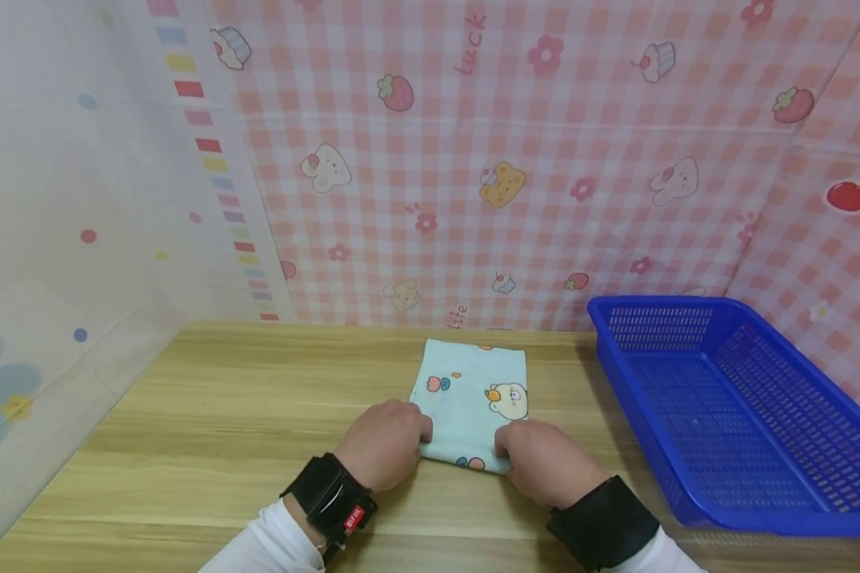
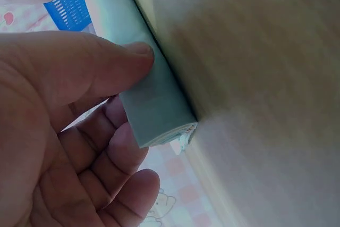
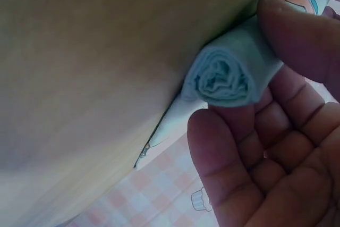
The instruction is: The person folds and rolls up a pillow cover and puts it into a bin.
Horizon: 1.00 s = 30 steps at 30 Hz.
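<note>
A light-blue cloth (image 1: 466, 402) printed with a bear and tulips lies on the table, its near edge rolled up. My left hand (image 1: 383, 446) pinches the left end of the roll, thumb on the near side and fingers around it. At the right end, my right hand (image 1: 545, 461) grips the same roll between thumb and fingers. The left wrist view shows the folded layers at the end of the rolled part (image 2: 151, 97). A spiral of layers shows at the roll's end (image 3: 223, 81) in the right wrist view, with flat cloth extending beyond it.
A blue plastic basket (image 1: 695, 430) with mesh walls stands on the right of the wood-grain table (image 1: 258, 398). Behind the table hangs a pink checked curtain (image 1: 444, 159), and a pale dotted sheet (image 1: 64, 183) covers the left side.
</note>
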Available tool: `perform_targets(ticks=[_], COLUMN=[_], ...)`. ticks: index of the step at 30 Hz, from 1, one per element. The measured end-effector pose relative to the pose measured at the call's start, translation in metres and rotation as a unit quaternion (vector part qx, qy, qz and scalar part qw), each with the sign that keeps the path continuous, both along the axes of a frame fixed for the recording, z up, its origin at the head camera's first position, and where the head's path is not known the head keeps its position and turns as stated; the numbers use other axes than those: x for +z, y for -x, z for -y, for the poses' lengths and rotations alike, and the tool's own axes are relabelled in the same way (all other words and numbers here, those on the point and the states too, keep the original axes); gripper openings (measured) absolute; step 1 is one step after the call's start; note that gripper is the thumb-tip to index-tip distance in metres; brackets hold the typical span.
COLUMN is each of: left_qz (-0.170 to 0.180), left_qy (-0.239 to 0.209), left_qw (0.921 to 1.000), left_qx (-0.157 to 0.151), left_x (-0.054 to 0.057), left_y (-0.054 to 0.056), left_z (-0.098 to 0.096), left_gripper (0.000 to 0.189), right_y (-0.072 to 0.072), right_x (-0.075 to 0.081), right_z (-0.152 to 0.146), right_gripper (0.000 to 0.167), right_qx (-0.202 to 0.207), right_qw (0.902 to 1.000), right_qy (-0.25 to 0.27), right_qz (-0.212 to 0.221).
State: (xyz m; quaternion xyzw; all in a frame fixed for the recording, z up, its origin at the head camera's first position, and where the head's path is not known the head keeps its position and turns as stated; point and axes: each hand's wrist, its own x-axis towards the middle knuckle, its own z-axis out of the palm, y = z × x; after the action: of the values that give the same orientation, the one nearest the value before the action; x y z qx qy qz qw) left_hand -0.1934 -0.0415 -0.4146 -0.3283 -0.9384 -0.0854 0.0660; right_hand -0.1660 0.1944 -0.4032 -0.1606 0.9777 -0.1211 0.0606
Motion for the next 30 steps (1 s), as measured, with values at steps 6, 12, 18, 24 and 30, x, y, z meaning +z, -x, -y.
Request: perform_targets(ticks=[6, 12, 18, 24, 30], left_qz=[0.010, 0.042, 0.112, 0.175, 0.221], left_qy=[0.008, 0.008, -0.017, -0.055, -0.090], left_qw=[0.9999, 0.9989, 0.9931, 0.9826, 0.9705], left_qx=[0.007, 0.018, 0.029, 0.029, 0.039], left_x=[0.000, 0.001, 0.002, 0.002, 0.000], left_y=[-0.001, 0.001, 0.005, 0.011, 0.015], left_z=[0.000, 0.002, 0.006, 0.012, 0.016], left_gripper=[0.014, 0.014, 0.012, 0.012, 0.013], right_y=[0.000, 0.000, 0.001, 0.001, 0.002], right_x=[0.000, -0.001, -0.003, -0.002, -0.003], right_z=[0.000, -0.004, -0.008, -0.009, -0.008], right_gripper=[0.010, 0.012, 0.011, 0.012, 0.014], right_qx=[-0.002, 0.010, 0.025, 0.031, 0.015], right_qw=[0.9999, 0.9999, 0.9994, 0.9988, 0.9986], right_qy=[-0.004, 0.006, 0.024, 0.035, 0.041], right_qz=[0.014, 0.001, 0.005, 0.012, 0.029])
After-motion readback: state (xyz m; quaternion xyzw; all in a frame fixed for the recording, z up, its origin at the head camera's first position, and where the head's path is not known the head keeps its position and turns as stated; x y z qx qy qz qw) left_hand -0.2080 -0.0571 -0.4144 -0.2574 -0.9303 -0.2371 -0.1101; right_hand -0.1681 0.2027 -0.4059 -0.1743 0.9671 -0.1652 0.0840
